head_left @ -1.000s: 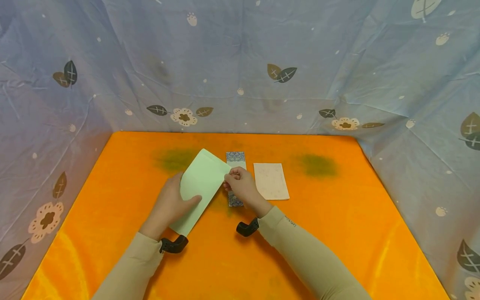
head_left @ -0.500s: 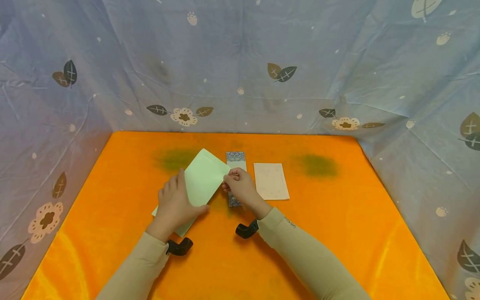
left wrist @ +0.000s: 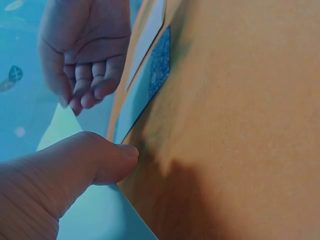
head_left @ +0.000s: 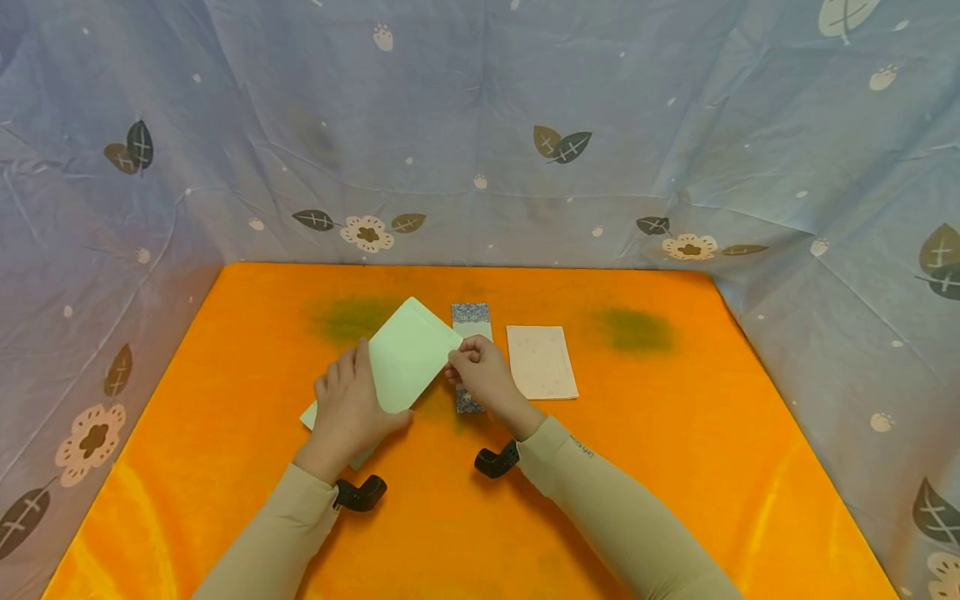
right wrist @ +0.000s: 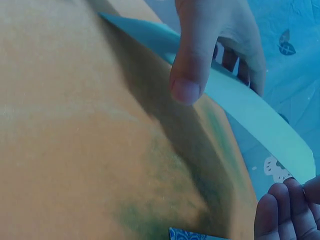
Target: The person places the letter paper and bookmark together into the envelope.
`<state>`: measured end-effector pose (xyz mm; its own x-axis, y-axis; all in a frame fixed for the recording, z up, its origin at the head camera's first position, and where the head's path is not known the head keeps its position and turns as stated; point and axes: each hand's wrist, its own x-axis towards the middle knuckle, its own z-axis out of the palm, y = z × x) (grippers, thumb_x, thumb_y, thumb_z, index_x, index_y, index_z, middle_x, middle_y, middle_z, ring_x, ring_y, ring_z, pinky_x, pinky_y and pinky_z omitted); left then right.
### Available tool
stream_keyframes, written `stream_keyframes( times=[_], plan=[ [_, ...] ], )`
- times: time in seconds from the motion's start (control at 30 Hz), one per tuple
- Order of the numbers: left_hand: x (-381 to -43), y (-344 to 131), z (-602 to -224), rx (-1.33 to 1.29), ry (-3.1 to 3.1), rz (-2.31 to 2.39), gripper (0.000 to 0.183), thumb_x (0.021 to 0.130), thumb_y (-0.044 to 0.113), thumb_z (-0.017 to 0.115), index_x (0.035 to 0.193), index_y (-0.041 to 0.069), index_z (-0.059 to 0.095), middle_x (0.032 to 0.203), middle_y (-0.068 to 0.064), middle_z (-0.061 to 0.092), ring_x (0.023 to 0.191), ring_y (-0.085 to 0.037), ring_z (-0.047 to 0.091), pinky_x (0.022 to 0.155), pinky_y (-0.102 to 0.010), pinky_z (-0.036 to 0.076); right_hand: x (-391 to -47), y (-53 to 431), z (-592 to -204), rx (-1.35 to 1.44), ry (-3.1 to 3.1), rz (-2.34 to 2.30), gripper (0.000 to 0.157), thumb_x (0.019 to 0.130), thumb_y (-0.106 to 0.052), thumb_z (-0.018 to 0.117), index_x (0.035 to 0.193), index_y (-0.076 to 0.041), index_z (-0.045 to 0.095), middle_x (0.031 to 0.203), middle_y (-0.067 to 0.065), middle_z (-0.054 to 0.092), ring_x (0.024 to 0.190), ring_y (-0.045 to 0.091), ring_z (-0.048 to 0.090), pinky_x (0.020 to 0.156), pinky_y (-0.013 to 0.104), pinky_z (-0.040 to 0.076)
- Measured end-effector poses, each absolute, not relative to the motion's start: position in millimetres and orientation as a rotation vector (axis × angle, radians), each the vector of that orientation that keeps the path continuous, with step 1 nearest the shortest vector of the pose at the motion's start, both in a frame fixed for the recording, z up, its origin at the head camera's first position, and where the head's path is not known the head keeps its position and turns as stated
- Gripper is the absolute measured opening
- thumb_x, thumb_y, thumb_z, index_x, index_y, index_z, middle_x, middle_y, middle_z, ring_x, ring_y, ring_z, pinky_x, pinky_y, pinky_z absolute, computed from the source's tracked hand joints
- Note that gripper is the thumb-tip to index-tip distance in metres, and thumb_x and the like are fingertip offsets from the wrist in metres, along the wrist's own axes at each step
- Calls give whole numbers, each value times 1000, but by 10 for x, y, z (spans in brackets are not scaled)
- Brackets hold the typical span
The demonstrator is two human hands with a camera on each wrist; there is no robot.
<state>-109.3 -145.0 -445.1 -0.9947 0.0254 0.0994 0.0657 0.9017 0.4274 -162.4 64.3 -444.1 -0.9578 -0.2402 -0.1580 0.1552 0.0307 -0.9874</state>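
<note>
A pale green paper sheet point(head_left: 411, 354), with a crease line along its far edge, is held slanted above the table. My left hand point(head_left: 352, 408) grips it across the width: the thumb point(right wrist: 187, 80) lies at the near side and the fingers reach to the other edge. My right hand point(head_left: 486, 375) pinches the sheet's right corner between thumb and fingertips. In the right wrist view the sheet bows between the two hands. Partly hidden under my right hand lies a narrow card point(head_left: 471, 314) with blue patterned ends. The sheet's lower part is covered by my left hand.
Right of the card, a cream paper booklet or stack point(head_left: 542, 362) lies flat on the orange table cover point(head_left: 637, 467). Patterned blue-grey cloth point(head_left: 480, 125) stands around the back and sides. A black wrist mount point(head_left: 360, 493) juts from each cuff.
My left hand has turned over the sheet, its fingers now spread across the left edge, and a lower left corner shows. My right hand keeps its pinch almost in place.
</note>
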Motion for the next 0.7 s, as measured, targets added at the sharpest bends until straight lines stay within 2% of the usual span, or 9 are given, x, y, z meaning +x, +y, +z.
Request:
stream_keyframes(
  times=[0.27, 0.5, 0.7],
  plan=[
    [-1084, -1478, -4427, -143, -2945, -687, 127, 62, 48, 86, 152, -3, 12, 146, -27, 28, 127, -47, 28, 100, -63, 21, -1636, 704, -4419, -114, 2138, -2005, 21, 101, -20, 51, 110, -2, 55, 97, 26, 63, 93, 44, 62, 85, 48, 53],
    [-1087, -1498, -4421, -179, -2964, -694, 128, 61, 43, 88, 153, 0, 9, 148, -25, 26, 129, -47, 26, 104, -61, 17, -1659, 736, -4414, -195, 2175, -2021, 16, 99, -15, 54, 110, -3, 55, 94, 16, 62, 88, 47, 60, 80, 51, 53],
    [-1094, -1519, -4410, -206, -2947, -632, 125, 62, 35, 87, 153, 1, 10, 147, -26, 25, 130, -48, 23, 106, -62, 10, -1673, 749, -4428, -243, 2194, -1950, 14, 98, -14, 56, 107, -4, 60, 93, 14, 59, 89, 45, 61, 80, 50, 54]
  ],
)
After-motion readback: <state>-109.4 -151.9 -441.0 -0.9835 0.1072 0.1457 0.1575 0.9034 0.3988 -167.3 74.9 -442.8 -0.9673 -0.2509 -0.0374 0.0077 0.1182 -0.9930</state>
